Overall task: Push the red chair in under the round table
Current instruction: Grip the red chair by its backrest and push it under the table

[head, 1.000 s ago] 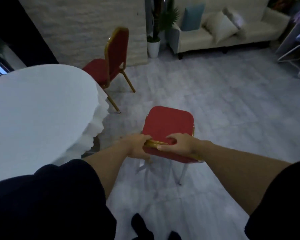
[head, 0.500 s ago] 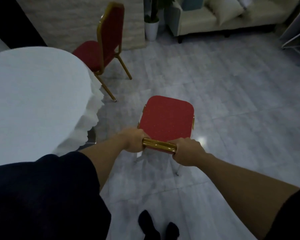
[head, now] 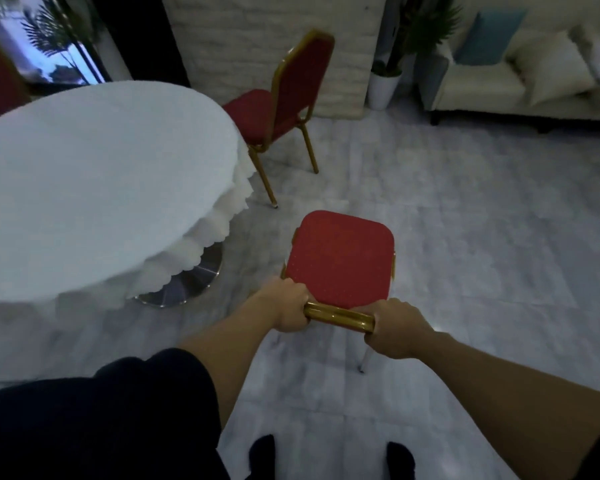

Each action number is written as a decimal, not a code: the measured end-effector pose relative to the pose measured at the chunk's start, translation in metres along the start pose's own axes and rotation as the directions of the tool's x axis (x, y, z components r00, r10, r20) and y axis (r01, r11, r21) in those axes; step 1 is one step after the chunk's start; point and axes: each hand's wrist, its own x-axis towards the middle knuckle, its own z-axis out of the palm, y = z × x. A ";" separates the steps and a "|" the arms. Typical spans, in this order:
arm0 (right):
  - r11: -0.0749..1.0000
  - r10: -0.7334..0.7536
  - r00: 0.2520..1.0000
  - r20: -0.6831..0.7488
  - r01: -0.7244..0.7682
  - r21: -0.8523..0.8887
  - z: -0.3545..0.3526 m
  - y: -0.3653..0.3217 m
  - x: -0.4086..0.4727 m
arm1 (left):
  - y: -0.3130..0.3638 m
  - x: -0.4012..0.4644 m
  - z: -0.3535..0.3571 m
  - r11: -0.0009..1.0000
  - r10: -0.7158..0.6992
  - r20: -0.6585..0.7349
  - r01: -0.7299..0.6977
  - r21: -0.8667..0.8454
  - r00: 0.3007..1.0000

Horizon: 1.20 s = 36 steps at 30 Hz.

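Both hands grip the gold top rail of the red chair (head: 340, 261), seen from above and behind. The left hand (head: 288, 308) is wrapped around the rail's left end, the right hand (head: 395, 329) around its right end, fingers curled tight on the metal with a bare stretch of rail between them. The chair stands on the pale tiled floor (head: 482, 237), its seat facing away from the person, off to the right of the round table (head: 94, 188) and clear of it (no part of the seat is under the cloth). The table's white scalloped cloth hangs over a shiny metal pedestal base (head: 184, 285). A second red chair (head: 284, 95) sits at the table's far edge, its seat partly tucked beneath the cloth.
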 end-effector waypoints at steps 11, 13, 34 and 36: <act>0.895 -0.364 0.912 0.188 0.399 -0.201 -0.045 0.072 0.019 | 0.098 -0.011 0.034 0.889 -0.387 -0.028 0.365 -0.277 0.922; 0.855 -0.415 0.877 0.242 0.467 -0.227 -0.052 0.079 0.015 | 0.122 -0.018 0.043 0.851 -0.444 -0.033 0.409 -0.329 0.896; 0.594 -0.587 0.705 0.397 0.709 -0.381 -0.073 0.022 0.096 | 0.101 -0.040 0.073 0.496 -0.593 0.112 0.472 -0.729 0.797; 0.581 -0.597 0.698 0.397 0.716 -0.386 -0.077 0.004 0.115 | 0.077 -0.039 0.068 0.490 -0.608 0.096 0.468 -0.735 0.788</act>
